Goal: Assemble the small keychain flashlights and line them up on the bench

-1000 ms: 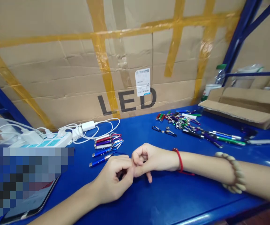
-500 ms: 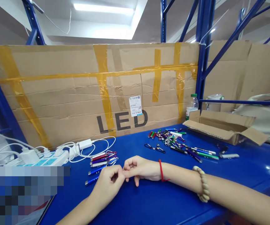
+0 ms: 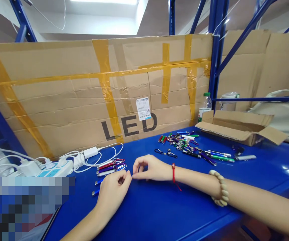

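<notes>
My left hand (image 3: 113,191) is closed, thumb and index finger pressed together. My right hand (image 3: 153,168) is closed in a pinch facing it, fingertips a small gap from the left hand's. Whatever lies between the fingers is hidden or too small to make out. Just behind my left hand lies a row of slim metallic tubes with carabiner clips, among them a white one (image 3: 106,173) and a red one (image 3: 106,164). Blue tubes (image 3: 95,192) lie partly covered by that hand. Beyond my right hand, two small black clips (image 3: 171,154) rest on the blue table (image 3: 159,207).
A pile of small coloured clips and tubes (image 3: 182,142) lies right of centre, with longer pens (image 3: 219,157) beside it. An open cardboard box (image 3: 224,134) and a bottle (image 3: 205,107) stand behind. At left are a power strip (image 3: 56,171), white cables and a blurred-out item.
My right hand has curled its lower fingers in and its fingertips have come slightly apart from the left hand's. The view has tilted down a little.
</notes>
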{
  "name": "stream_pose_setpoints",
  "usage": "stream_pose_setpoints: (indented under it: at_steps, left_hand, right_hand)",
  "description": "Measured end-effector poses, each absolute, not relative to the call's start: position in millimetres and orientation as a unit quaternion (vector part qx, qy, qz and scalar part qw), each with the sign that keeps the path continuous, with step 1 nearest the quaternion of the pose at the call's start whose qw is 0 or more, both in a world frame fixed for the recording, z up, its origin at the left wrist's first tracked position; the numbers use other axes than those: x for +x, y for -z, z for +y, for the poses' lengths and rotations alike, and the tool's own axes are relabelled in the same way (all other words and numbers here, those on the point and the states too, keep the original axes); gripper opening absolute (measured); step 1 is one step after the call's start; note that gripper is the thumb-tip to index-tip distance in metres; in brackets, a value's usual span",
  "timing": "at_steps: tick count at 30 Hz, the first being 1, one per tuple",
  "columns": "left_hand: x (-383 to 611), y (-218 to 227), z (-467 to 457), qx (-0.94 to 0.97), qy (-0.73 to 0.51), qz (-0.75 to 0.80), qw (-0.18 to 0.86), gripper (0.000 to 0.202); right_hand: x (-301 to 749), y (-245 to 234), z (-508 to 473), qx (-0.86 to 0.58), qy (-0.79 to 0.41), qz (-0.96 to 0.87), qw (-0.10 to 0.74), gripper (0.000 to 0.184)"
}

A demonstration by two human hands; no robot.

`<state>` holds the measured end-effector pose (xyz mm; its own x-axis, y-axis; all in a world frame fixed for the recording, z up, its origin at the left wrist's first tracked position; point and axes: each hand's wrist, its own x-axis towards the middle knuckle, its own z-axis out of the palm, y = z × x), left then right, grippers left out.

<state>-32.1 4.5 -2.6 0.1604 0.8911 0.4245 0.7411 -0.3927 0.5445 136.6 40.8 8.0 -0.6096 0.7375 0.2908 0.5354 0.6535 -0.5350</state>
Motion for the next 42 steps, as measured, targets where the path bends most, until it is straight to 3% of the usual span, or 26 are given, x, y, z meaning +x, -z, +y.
stream_pose_setpoints:
  at_steps: [3,7,12,18,27,35,42]
  left_hand:
    - [-29.8,3.2,2.5,0.756,-0.362,0.525,0.149,0.035]
    - [-27.4,1.0,-3.9,0.770,-0.334,0.511,0.187,0.026]
    - [-28.5,0.1,-6.7,0.777,-0.305,0.519,0.183,0.017]
    - [-29.8,1.8,-8.4,0.793,-0.285,0.514,0.159,0.017]
    - [-30.9,1.9,-9.1,0.797,-0.296,0.503,0.155,0.014]
    - [-31.6,1.5,-9.3,0.792,-0.298,0.507,0.163,0.014]
    - [-32.2,1.4,-7.7,0.788,-0.305,0.501,0.187,0.014]
  right_hand:
    - [156.4,-15.9,55.1,-0.415,-0.061,-0.868,0.266,0.010]
    - [185.7,-16.9,84.1,-0.501,0.026,-0.825,0.261,0.023]
    - [216.9,0.4,117.8,-0.619,0.065,-0.755,0.208,0.040]
    - [231.5,20.0,138.7,-0.678,0.092,-0.715,0.143,0.047]
    - [233.0,22.5,143.7,-0.651,0.155,-0.737,0.095,0.038]
    - [232.9,14.5,139.9,-0.640,0.174,-0.738,0.125,0.028]
    - [231.6,10.8,135.6,-0.614,0.121,-0.744,0.234,0.021]
